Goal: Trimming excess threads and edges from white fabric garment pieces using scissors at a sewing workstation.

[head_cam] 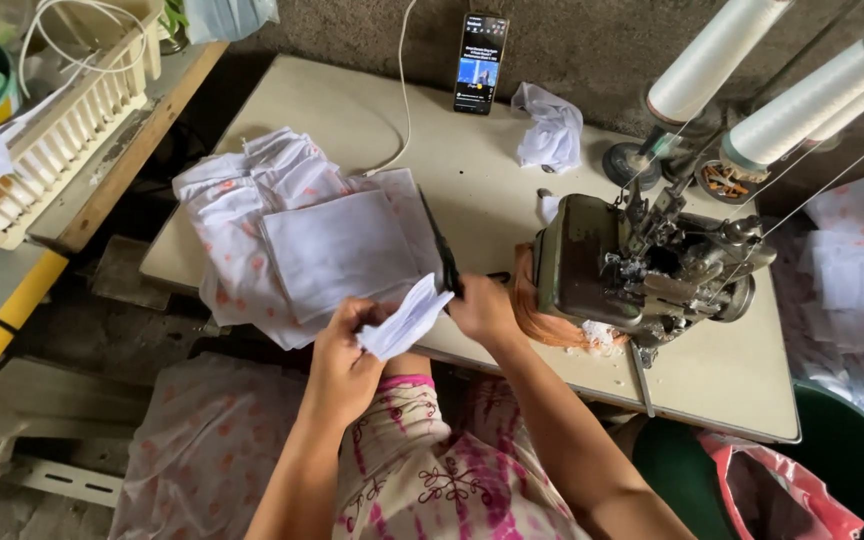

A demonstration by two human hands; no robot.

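Lit upright phone screen [480, 62] against back wall

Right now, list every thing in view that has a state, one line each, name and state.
Left hand: fingers closed on the small white fabric piece.
Right hand: gripping the black scissors, blades pointing away.
Black smartphone: propped upright, screen lit, white cable beside it.
Stack of white dotted fabric pieces: piled flat on the table.
Grey sewing machine: threaded from white thread cones.
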